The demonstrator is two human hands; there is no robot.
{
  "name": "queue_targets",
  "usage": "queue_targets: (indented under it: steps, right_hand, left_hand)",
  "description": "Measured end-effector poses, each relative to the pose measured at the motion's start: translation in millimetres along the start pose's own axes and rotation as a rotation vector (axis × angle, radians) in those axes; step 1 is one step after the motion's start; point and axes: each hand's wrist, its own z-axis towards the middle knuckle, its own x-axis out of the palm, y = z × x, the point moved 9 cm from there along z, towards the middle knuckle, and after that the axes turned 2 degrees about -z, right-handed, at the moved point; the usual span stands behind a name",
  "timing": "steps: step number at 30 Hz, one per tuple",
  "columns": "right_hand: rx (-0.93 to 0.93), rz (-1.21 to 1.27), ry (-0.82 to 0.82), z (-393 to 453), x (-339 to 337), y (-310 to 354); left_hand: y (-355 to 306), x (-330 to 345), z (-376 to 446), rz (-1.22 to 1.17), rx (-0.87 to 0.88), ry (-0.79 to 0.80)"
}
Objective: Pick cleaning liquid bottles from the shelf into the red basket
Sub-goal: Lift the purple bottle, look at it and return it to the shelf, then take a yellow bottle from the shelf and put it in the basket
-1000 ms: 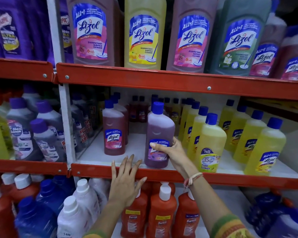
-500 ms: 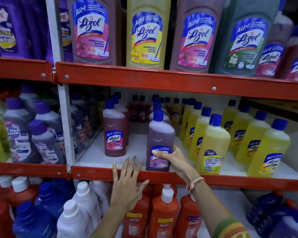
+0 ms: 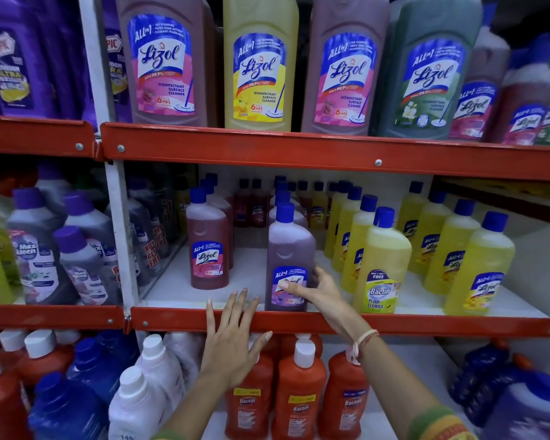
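A purple Lizol bottle (image 3: 289, 249) with a blue cap stands upright at the front edge of the middle shelf (image 3: 394, 325). My right hand (image 3: 318, 289) wraps its lower label, thumb across the front and fingers behind. My left hand (image 3: 234, 341) lies flat with fingers spread against the red shelf lip, just left of the bottle, holding nothing. A red-brown Lizol bottle (image 3: 207, 241) stands further left on the same shelf. The red basket is out of view.
Yellow Lizol and Bactin bottles (image 3: 383, 265) stand close to the right of the purple one. Large Lizol bottles (image 3: 258, 63) fill the top shelf. Orange Bactin bottles (image 3: 299, 392), white and blue bottles sit below. A white upright post (image 3: 119, 233) divides off grey Max Kleen bottles (image 3: 35, 249).
The view has drifted so the shelf sits slightly lower. My right hand stays on the purple bottle, which stands on the shelf throughout. My left hand stays spread at the shelf lip.
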Motion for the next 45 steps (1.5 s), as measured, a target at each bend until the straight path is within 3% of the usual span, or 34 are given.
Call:
queue_targets:
  steps: [4, 10, 15, 19, 22, 26, 29, 34, 39, 45]
  right_hand:
    - [-0.151, -0.207, -0.044, -26.2, -35.5, 21.6]
    - [-0.346, -0.299, -0.142, -64.8, -103.0, 62.9]
    - [-0.44, -0.269, -0.368, -81.9, -170.0, 75.5]
    - [-0.375, -0.355, -0.531, -75.9, -203.8, 57.0]
    - [-0.251, -0.42, -0.423, -53.4, -200.1, 38.6]
    - [-0.053, -0.271, -0.123, -26.9, -176.7, 7.9]
    - [-0.021, -0.166, -0.107, -19.7, -171.5, -9.7]
    - [-0.159, -0.179, -0.323, -27.3, -173.0, -3.5]
    - [-0.436, -0.609, -0.651, -51.3, -175.7, 51.6]
    - [-0.576, -0.904, -0.881, -105.0, -169.4, 87.1]
  left_hand:
    - [-19.7, -16.8, -15.5, -0.142, -0.011, -0.107]
    - [-99.8, -31.9, -2.3, -0.204, 0.184, -0.194]
    - [-149.4, -20.5, 15.4, -0.204, 0.262, -0.169]
    - [-159.0, -0.1, 24.6, -0.123, 0.239, -0.094]
    - [-156.9, 14.0, 23.5, -0.106, 0.228, -0.04]
    - [-155.9, 18.5, 21.0, -0.116, 0.217, -0.023]
    - [-155.6, 19.2, 21.3, -0.123, 0.199, -0.023]
    - [-158.1, 22.2, 19.8, -0.111, 0.164, -0.029]
    - [-156.9, 26.1, 19.9, -0.088, 0.156, -0.024]
    - [-157.5, 23.3, 18.4, -0.118, 0.143, -0.042]
